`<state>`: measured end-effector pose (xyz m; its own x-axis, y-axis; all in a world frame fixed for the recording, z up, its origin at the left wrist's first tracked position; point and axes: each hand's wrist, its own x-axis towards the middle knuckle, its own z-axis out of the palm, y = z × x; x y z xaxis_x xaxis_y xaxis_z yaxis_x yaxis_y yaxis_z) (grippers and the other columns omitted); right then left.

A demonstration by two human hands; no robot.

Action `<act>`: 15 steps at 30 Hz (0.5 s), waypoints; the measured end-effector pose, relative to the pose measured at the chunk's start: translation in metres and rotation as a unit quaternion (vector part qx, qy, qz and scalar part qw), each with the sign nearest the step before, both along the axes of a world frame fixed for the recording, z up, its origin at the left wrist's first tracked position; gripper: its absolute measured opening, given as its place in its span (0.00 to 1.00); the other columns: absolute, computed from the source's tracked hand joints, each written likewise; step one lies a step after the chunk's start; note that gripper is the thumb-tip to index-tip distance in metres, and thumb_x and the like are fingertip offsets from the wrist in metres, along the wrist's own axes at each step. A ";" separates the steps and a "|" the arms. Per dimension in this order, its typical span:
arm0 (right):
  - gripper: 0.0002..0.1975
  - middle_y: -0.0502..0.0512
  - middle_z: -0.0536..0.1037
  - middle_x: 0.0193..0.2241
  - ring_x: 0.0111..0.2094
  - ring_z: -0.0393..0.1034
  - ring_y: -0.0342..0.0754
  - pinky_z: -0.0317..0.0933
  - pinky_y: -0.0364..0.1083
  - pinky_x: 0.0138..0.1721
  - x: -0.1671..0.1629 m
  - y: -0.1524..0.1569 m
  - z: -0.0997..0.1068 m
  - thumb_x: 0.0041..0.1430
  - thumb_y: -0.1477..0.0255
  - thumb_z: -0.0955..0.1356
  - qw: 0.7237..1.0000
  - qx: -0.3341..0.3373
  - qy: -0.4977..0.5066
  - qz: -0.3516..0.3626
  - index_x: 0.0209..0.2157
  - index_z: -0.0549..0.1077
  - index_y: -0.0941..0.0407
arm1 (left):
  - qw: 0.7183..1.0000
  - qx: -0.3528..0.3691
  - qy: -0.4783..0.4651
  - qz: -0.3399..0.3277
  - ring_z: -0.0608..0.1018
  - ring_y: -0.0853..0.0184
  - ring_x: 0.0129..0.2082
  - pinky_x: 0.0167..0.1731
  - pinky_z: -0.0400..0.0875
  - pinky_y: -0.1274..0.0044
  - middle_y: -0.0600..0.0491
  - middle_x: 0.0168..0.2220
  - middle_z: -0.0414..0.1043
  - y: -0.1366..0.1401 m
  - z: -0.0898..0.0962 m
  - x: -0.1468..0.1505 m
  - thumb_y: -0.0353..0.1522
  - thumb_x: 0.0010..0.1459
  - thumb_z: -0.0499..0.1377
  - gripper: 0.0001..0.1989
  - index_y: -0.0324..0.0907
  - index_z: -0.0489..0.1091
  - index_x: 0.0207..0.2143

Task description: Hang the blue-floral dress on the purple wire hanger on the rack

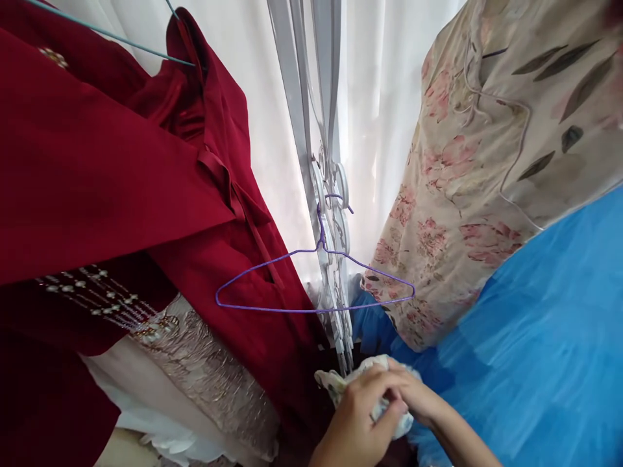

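Note:
At the lower middle, a bunched white cloth (374,364) with a faint pattern is held between my two hands. My left hand (360,412) is curled around its near side, thumb and fingers closed on the fabric. From the right, my right hand (413,389) meets it and grips the same bundle, its fingers partly hidden behind the left hand and the cloth. Above them, a purple wire hanger (272,310) hangs bare from a white ring on a vertical hanging rack (343,272).
Dark red garments (117,175) with beadwork fill the left side. On the right hang a beige floral dress (448,188) and a blue tulle skirt (540,324). A white curtain (379,84) covers the back. A pale textured dress (214,370) hangs low on the left.

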<state>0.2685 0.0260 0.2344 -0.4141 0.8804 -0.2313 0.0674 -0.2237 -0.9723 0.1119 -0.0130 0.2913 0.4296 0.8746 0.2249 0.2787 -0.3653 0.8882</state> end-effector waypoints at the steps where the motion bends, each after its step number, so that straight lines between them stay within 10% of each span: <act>1: 0.05 0.53 0.75 0.27 0.33 0.69 0.53 0.64 0.50 0.37 0.001 -0.001 0.002 0.50 0.66 0.68 0.999 -0.041 0.014 -0.003 0.27 0.73 0.53 | 0.999 0.013 -0.011 0.041 0.74 0.62 0.46 0.50 0.66 0.73 0.48 0.43 0.73 0.003 -0.003 -0.006 0.30 0.64 0.56 0.12 0.45 0.73 0.49; 5: 0.02 0.46 0.68 0.21 0.25 0.58 0.43 0.55 0.42 0.26 0.011 -0.002 0.029 0.43 0.76 0.68 0.988 -0.088 -0.069 0.111 0.23 0.70 0.56 | 0.999 -0.031 -0.025 0.033 0.68 0.59 0.56 0.59 0.59 0.69 0.46 0.53 0.68 0.012 -0.015 -0.026 0.37 0.65 0.57 0.16 0.46 0.69 0.54; 10: 0.08 0.44 0.61 0.17 0.22 0.54 0.40 0.50 0.41 0.24 0.022 0.008 0.080 0.49 0.76 0.67 0.911 0.086 -0.087 0.393 0.18 0.68 0.57 | 0.973 -0.188 -0.085 -0.102 0.74 0.57 0.48 0.50 0.68 0.69 0.46 0.44 0.74 0.000 -0.047 -0.028 0.53 0.63 0.52 0.29 0.42 0.73 0.51; 13: 0.08 0.43 0.59 0.18 0.21 0.52 0.39 0.48 0.40 0.24 0.037 0.015 0.103 0.51 0.76 0.66 0.902 0.143 -0.120 0.390 0.20 0.69 0.58 | 0.978 -0.203 -0.029 -0.043 0.75 0.55 0.47 0.49 0.69 0.69 0.48 0.43 0.76 -0.007 -0.070 -0.041 0.50 0.58 0.60 0.24 0.42 0.77 0.46; 15: 0.07 0.44 0.62 0.17 0.22 0.55 0.40 0.48 0.40 0.23 0.055 0.020 0.115 0.50 0.76 0.68 0.943 0.143 -0.130 0.272 0.20 0.71 0.59 | 0.981 -0.186 0.025 0.049 0.75 0.54 0.45 0.50 0.69 0.68 0.49 0.42 0.76 -0.007 -0.082 -0.059 0.46 0.54 0.64 0.21 0.43 0.78 0.44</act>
